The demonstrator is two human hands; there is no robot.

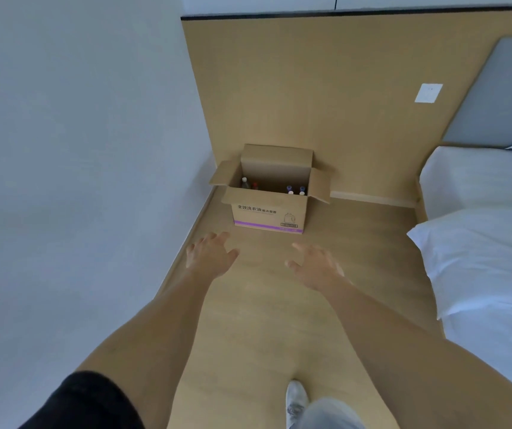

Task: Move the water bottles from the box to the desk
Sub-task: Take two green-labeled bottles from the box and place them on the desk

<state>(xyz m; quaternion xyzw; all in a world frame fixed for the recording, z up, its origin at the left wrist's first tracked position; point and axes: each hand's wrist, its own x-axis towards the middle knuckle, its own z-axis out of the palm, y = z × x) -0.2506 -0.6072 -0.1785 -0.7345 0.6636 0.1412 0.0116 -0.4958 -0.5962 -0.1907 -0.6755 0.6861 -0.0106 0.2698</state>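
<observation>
Head view, single frame. Item: cardboard box (269, 209), flaps open, standing on the wood floor (264, 305) in the corner where the grey wall (78, 150) meets a tall wood panel (325, 88); purple band and printed text on its near face. Contents: water bottles (294, 190), only caps and necks showing above the near rim, a pair toward the left inner side and a cluster toward the right; exact count cannot be read. Left hand (211, 253) and right hand (316, 267): both stretched forward, bare forearms, short of the box and apart from it; fingers (217, 238) spread and loose, holding nothing. Adjacent: bed (480, 243) with white bedding along the right edge, grey headboard (496, 94) above it, white wall plate (428, 93) on the panel, a light shoe (296, 397) at the bottom edge. Progress, as judged: at the outset or between trips; no bottle is in hand, several remain in the box, and every remaining one is yet to be lifted out and carried. Not shown: the table that is to receive the bottles lies outside the frame, so whether any stand there already cannot be told. Bottle bodies and labels are hidden by the box wall; the hands are slightly blurred.
</observation>
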